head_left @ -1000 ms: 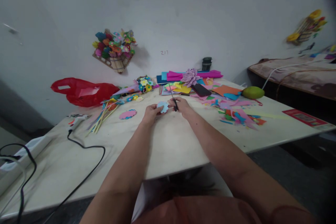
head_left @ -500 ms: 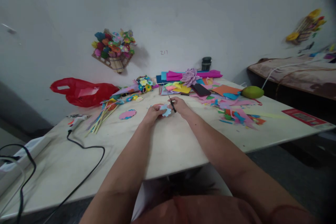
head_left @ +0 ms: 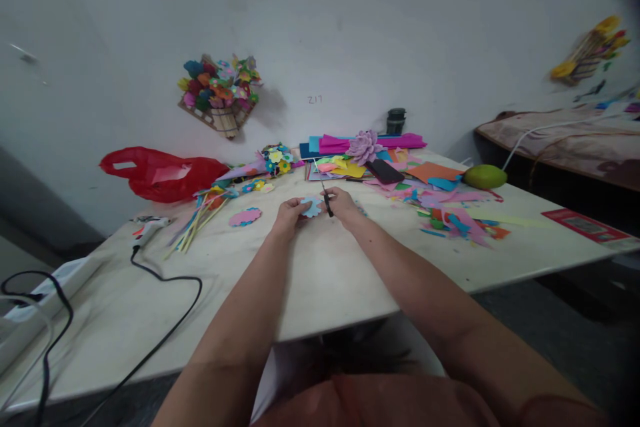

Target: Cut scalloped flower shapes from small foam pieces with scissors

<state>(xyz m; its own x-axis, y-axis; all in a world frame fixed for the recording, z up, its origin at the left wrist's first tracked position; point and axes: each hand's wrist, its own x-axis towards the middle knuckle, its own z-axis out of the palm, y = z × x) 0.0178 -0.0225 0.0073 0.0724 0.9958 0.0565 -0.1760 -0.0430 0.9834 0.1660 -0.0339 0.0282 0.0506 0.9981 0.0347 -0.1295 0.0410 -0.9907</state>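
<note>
Over the desk [head_left: 330, 280], my left grip [head_left: 291, 215] pinches a lt. blue flower [head_left: 313, 207]; my right grip [head_left: 342, 204] holds scissors [head_left: 328, 203] just right of it, w/ the long way pointing far & a bit left.

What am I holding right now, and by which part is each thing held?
Your left hand holds the blue cutout by its left edge; your right hand holds the scissors by the black handle end.

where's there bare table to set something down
Bare table lies between left forearm and right forearm, and between left forearm and black cord. It's crowded toward the wall, from red bag to coloured sheets, and around the paper scraps.
</note>
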